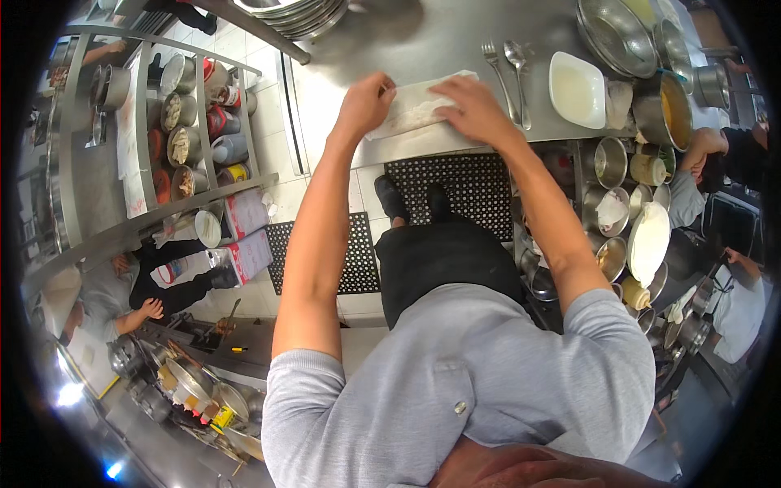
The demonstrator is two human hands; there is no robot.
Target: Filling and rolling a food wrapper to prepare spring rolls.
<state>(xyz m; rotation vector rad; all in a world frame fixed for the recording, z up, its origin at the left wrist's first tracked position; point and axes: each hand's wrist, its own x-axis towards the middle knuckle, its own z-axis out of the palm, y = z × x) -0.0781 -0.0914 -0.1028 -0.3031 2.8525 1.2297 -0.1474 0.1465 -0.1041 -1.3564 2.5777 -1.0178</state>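
Note:
A folded white sheet (410, 110), cloth or paper, lies along the front edge of the steel worktable (451, 36). My left hand (369, 105) is at its left end, fingers curled; whether they pinch the sheet cannot be made out. Over the sheet's right part my right hand (475, 111) has its fingers spread, with nothing visibly held. Just right of that hand, a fork (501, 82) and a spoon (517, 76) lie side by side. Beyond them sits a white square bowl (576, 91) of pale liquid.
Stacked metal pans (305, 15) stand at the far left of the table. A steel pot of orange liquid (676, 116) and a metal colander (616, 36) are at right. Shelving (201, 122) with containers lines the left. Co-workers (107, 305) are on both sides.

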